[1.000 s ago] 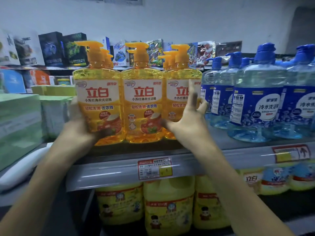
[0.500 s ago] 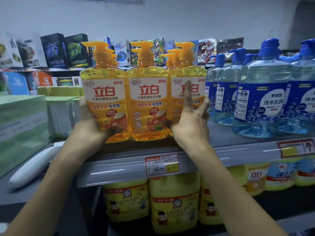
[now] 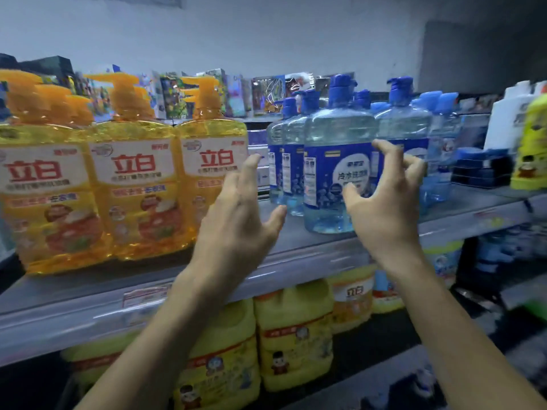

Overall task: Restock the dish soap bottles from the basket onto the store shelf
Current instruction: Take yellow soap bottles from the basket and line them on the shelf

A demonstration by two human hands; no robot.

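Note:
Three yellow pump bottles of dish soap [image 3: 134, 187] stand side by side at the front left of the grey store shelf [image 3: 310, 255], with more behind them. To their right stand several clear blue pump bottles [image 3: 334, 173]. My left hand [image 3: 239, 220] hovers in the gap between the yellow and the blue bottles, fingers spread, holding nothing. My right hand [image 3: 384, 202] is in front of the nearest blue bottle, fingers loosely curled, and grips nothing. The basket is out of view.
Yellow soap jugs [image 3: 293, 335] fill the lower shelf. Coloured boxes [image 3: 231, 93] line the back of the upper shelf. A white bottle [image 3: 506, 119], a yellow-green bottle [image 3: 532, 143] and dark blue packs [image 3: 482, 170] stand at the far right. A price tag [image 3: 145, 297] hangs on the shelf edge.
Both hands have let go of the yellow bottles and moved right, toward the blue bottles. The view has swung right, and the yellow bottles stay on the shelf.

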